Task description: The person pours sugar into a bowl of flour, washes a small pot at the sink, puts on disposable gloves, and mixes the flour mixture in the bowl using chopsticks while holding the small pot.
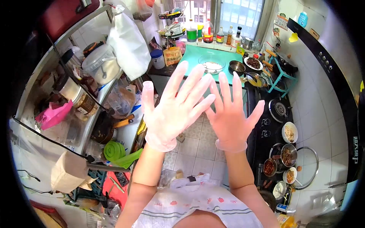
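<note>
I hold both hands up in front of me, each in a thin, translucent glove, with the palms towards me. My left hand [173, 112] has its fingers spread and its thumb out to the left. Beside it, my right hand [229, 123] is also spread, thumb pointing right. Nothing is in either one. Their fingers meet or overlap in view near the middle; I cannot tell whether they touch. Beyond the fingertips, a teal mat [194, 55] covers the counter, bearing a clear glass bowl [211, 65] with something white in it.
Along the right, a black stove [262, 142] carries several bowls of food, including a bowl of red sauce [270, 167]. A small pan [237, 67] stands by the mat. To the left are crowded shelves with a plastic tub [97, 60] and a white bag [128, 41].
</note>
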Available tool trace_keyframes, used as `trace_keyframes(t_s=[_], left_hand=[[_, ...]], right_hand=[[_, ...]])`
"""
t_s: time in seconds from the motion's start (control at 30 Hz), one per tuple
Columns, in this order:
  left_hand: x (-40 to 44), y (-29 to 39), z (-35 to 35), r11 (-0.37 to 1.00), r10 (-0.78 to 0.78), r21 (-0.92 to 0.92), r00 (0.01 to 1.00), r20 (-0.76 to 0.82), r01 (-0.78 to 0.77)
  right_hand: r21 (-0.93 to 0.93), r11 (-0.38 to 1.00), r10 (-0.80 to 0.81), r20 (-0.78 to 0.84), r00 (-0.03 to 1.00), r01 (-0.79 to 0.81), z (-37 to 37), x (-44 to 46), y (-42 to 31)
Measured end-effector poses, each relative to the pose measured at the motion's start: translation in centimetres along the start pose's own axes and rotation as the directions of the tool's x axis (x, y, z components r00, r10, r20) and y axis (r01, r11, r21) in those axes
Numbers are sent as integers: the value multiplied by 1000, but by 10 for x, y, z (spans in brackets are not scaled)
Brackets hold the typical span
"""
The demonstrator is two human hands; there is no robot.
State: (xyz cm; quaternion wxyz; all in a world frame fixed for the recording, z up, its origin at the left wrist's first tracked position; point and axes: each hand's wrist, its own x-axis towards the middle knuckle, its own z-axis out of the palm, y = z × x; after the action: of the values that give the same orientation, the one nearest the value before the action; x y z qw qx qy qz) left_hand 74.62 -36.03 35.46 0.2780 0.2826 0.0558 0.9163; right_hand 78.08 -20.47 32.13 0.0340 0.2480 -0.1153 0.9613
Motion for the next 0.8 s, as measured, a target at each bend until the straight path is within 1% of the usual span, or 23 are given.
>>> trace_keyframes(t_s=[0.13,0.23,0.3,0.37,0.4,0.5,0.6,0.7,0.8], left_hand=[[2,1,14,1000,-18,23,998,52,17],[-8,12,23,997,-4,72,998,58,0],[-18,23,28,995,62,72,995,74,-67],[-29,33,34,987,133,83,989,65,-139],[-34,38,36,975,173,127,982,78,-182],[-50,54,44,931,307,193,950,51,-311],[-67,69,53,902,396,165,917,55,-399],[-81,81,60,845,479,241,876,57,-478],[-93,89,64,797,539,303,842,36,-523]], right_hand=[[0,1000,19,-7,1000,-19,16,18,1],[5,997,76,35,996,-76,23,25,15],[44,991,120,72,990,-123,28,28,28],[89,981,158,146,976,-172,32,34,40],[112,974,176,180,968,-198,33,36,47],[129,960,216,216,952,-248,43,42,68],[164,937,262,255,931,-308,50,48,89],[213,905,307,274,911,-369,56,52,110],[222,880,347,303,888,-419,61,56,126]])
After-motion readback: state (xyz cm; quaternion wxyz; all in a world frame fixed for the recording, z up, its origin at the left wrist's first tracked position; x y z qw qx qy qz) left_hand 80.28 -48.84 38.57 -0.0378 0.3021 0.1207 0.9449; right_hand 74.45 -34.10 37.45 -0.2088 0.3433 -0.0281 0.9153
